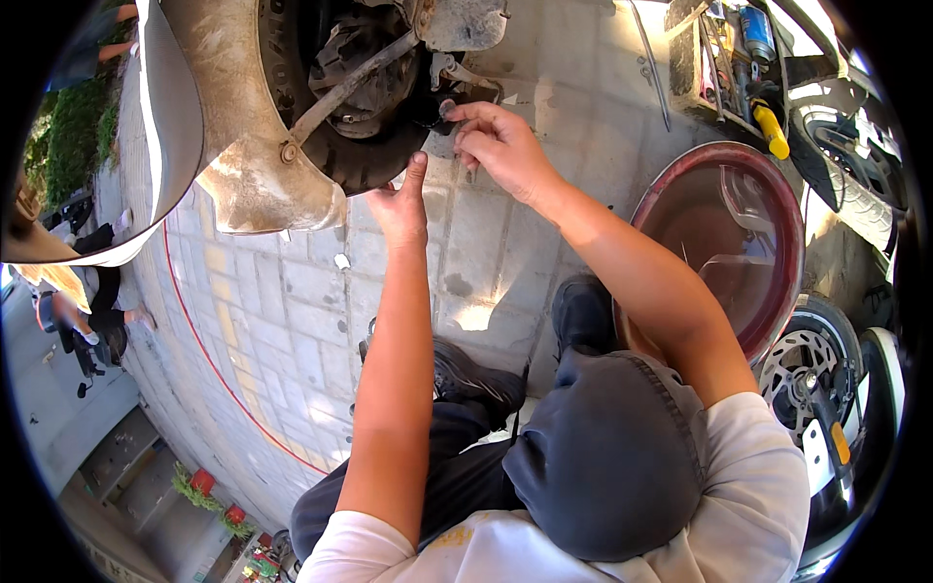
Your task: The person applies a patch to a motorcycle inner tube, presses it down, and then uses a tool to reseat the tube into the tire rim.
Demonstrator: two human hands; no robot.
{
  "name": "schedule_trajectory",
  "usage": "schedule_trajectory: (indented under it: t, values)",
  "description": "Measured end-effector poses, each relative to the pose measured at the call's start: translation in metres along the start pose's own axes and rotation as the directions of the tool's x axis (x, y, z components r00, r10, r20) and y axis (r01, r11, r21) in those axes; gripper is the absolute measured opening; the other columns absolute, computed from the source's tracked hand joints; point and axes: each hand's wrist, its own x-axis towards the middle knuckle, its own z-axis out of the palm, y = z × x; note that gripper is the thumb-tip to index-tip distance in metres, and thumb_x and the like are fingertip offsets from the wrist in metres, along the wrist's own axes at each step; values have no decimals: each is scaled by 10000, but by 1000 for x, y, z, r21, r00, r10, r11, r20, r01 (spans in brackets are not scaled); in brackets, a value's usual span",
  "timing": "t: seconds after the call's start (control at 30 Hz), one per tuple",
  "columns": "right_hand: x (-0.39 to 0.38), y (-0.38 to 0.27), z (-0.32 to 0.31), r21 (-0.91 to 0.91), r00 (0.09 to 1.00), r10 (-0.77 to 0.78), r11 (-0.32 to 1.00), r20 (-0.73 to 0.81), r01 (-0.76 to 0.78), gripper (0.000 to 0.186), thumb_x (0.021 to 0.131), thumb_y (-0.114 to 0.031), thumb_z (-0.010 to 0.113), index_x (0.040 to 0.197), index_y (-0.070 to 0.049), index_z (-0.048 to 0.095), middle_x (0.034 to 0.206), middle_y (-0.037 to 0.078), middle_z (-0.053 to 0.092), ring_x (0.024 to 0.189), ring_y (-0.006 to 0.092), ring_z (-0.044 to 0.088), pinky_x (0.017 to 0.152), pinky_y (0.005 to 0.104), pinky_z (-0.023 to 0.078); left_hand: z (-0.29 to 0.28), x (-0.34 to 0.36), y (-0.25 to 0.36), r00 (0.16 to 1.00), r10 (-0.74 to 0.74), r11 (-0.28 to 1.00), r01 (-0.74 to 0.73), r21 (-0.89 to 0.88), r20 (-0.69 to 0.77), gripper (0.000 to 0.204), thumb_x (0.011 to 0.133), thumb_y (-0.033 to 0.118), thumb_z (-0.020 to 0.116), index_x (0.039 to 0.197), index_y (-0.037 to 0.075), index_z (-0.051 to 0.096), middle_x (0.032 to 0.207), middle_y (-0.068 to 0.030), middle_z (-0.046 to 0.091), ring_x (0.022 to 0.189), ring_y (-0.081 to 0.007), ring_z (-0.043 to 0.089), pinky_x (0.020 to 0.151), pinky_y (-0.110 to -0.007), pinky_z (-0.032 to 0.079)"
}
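Observation:
A scooter's rear wheel with a black tyre [373, 167] hangs under a dusty, mud-stained fender [258, 185] at the upper left. My left hand [398, 206] is at the tyre's lower edge, thumb stretched up beside it. Its other fingers curl under the rubber and are mostly hidden. Just right of the wheel, my right hand [503, 151] is closed in a pinch, its index finger reaching toward the tyre. Whatever small thing sits at those fingertips is too dark and small to name. A metal strut [355, 85] crosses the wheel hub.
To my right stands a reddish-brown basin [669, 185] of water. Beyond it is a toolbox [687, 68] with a yellow-handled tool [770, 128] and a blue can [756, 35]. A metal bar [653, 68] lies on the paving; a red hose [199, 335] runs left. Other scooter wheels [807, 374] stand right.

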Motion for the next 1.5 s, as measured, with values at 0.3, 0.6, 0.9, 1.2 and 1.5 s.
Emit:
schedule_trajectory:
  t: [0.3,0.6,0.9,1.2,1.5]
  values:
    - [5,-9,-2,-101,920,290,957,263,-273,605,901,-270,693,1418,-110,422,809,75,643,520,98,512,505,258,433,-45,12,48,984,177,935,-167,312,-5,598,775,174,830,1254,-43,545,1218,-140,608,1089,-228,561,998,-342,411]
    - [7,-20,29,467,941,321,819,110,-334,155,937,-164,643,1005,-27,617,841,125,680,706,165,677,637,318,555,-45,11,44,990,143,916,-125,382,-18,600,826,210,788,1303,-15,502,1209,-88,593,1084,-193,541,986,-329,410]
    - [3,8,55,-666,943,-236,668,235,333,801,765,11,525,1490,41,184,1421,233,431,1330,352,393,1115,424,305,-15,-14,66,997,70,996,-71,-61,-22,574,823,75,773,1308,-31,483,1244,-103,571,1071,-180,560,948,-303,447]
    - [28,-39,33,-717,912,-87,590,401,372,514,729,-28,529,1242,-57,557,1167,186,603,1147,360,532,975,501,369,-24,-15,65,998,65,997,-64,47,-10,635,792,96,808,1317,-34,475,1278,-112,545,1112,-203,537,973,-327,438]
    - [50,-69,52,-830,833,300,475,465,292,467,726,-36,536,1185,-18,625,1231,217,594,1204,342,525,1004,445,409,-25,-12,62,997,76,996,-76,48,0,636,818,127,788,1340,-22,456,1293,-106,536,1135,-204,511,1015,-337,392]
